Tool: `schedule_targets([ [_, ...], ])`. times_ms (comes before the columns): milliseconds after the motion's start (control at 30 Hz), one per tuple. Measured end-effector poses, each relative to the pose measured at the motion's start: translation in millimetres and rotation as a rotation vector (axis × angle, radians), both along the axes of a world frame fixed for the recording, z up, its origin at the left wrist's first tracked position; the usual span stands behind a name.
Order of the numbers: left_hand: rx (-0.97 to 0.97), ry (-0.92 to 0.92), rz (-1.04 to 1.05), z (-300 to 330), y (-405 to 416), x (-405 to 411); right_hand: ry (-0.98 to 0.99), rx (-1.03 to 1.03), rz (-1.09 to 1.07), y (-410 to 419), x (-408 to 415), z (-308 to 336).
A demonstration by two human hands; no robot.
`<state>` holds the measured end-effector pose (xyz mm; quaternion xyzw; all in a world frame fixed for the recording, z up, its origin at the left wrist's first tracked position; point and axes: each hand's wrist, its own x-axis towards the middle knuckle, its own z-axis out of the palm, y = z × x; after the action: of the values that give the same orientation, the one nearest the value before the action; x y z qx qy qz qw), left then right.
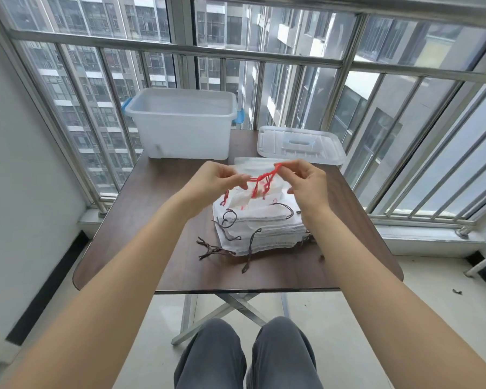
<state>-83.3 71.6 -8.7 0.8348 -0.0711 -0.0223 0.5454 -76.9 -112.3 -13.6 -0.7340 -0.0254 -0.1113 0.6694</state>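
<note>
Table (pixel 278 273) of dark brown wood, seen from the head camera. Both hands up over the middle of it.

Left hand (pixel 216 181) pinching one end of a red string (pixel 264 178), fingers curled in. Right hand (pixel 306 183) pinching the other end a bit higher, fingers curled too. Red string pulled up in loops between them, and running down into the top white bag (pixel 250 196). Top bag lying on a pile of white bags (pixel 261 228) near the middle of the table. Brown strings (pixel 227 220) sticking out of the pile at the front and the left side.

Behind the pile, on the far left of the table, a see-through box (pixel 183 130) with nothing on top. Next to it on the right, flat on the table, its lid (pixel 300 144). Past that, a metal railing and tall buildings. Grey knees down below.

Looks like working the string of the top bag. Could go wrong with too hard a pull — light bag lifted right off, or pile dragged crooked toward the table edge. Could also knot up, with so many loops so close. Might slip from the fingertips too, being so thin. Better slow and even.
</note>
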Motion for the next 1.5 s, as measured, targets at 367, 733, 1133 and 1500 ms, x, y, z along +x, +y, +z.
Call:
schedule_targets([
  [367,-0.824,0.233,0.320,-15,-8,-3,0.274,0.563,-0.042,-10,-7,-14],
  [733,-0.972,0.289,0.160,-9,-20,-7,0.195,-0.171,0.093,-10,-10,0],
  [1133,-0.254,0.022,0.033,-7,-12,-9,-0.125,-1.009,-0.043,-9,-10,8],
  [1500,-0.351,0.015,0.097,-15,-1,-7,0.024,-0.730,-0.016,-13,-5,-2],
])
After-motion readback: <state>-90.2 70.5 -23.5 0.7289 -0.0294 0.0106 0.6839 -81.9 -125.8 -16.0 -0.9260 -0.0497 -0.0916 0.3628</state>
